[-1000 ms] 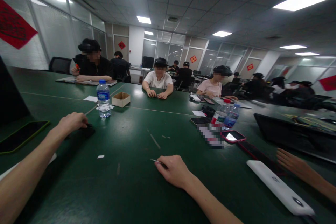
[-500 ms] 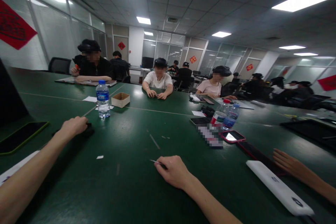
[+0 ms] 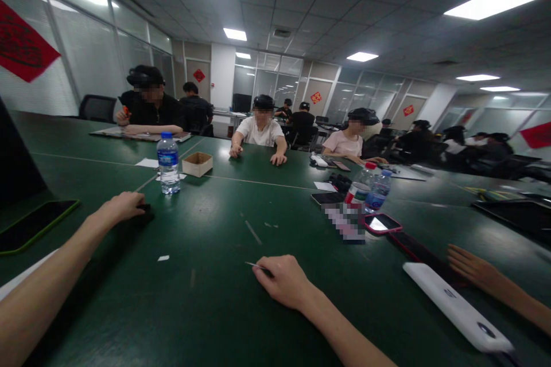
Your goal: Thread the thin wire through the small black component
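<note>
My left hand [image 3: 119,210] reaches out at the left, its fingers curled over a small black object [image 3: 147,212] on the table. Most of that object lies hidden under the hand, so its kind does not show. Near the middle, my right hand [image 3: 282,280] rests closed on the table top. A thin pale pointed tool [image 3: 251,264] juts leftward from between its thumb and forefinger; the rest is covered by the fingers. Between the two hands lies a small white scrap [image 3: 163,258].
Beyond my left hand stand a water bottle [image 3: 168,163] and an open box [image 3: 197,165]. A green-edged phone [image 3: 37,225] lies left. A white device [image 3: 456,304] and another person's hand [image 3: 473,266] are right, with bottles [image 3: 379,192] and a pink-cased phone [image 3: 383,223] behind.
My left hand has shifted slightly over the black object, now covering more of it. My right hand stays put. Across the table, a person's two hands have moved apart.
</note>
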### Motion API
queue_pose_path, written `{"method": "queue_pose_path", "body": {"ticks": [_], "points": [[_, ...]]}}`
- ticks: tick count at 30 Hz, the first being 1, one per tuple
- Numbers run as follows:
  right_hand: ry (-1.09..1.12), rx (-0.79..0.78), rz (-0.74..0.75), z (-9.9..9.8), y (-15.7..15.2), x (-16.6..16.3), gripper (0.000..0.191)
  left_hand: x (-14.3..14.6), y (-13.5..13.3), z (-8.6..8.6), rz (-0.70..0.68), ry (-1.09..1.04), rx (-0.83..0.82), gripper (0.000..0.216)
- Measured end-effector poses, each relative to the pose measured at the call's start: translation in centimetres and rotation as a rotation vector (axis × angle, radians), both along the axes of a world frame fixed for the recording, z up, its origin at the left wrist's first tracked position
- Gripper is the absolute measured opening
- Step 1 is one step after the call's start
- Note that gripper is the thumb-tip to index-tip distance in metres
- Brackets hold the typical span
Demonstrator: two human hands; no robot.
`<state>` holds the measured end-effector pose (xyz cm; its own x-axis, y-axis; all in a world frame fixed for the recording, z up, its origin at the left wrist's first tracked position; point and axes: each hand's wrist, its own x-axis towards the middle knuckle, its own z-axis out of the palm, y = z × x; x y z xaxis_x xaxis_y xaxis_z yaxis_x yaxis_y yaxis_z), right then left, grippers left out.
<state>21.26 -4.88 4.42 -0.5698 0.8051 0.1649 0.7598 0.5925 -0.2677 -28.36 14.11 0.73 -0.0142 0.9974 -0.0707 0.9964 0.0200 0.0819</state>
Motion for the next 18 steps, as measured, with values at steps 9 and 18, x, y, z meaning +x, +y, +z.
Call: {"method": "queue_pose_path", "body": {"ticks": [9, 18], "points": [[0.003, -0.002, 0.000, -0.2, 0.1, 0.0, 0.034, 0.2, 0.2, -1.1, 0.014, 0.110, -0.010, 0.022], [-0.002, -0.008, -0.009, -0.3, 0.1, 0.0, 0.038, 0.4, 0.1, -1.3, 0.010, 0.052, 0.021, 0.026]]}}
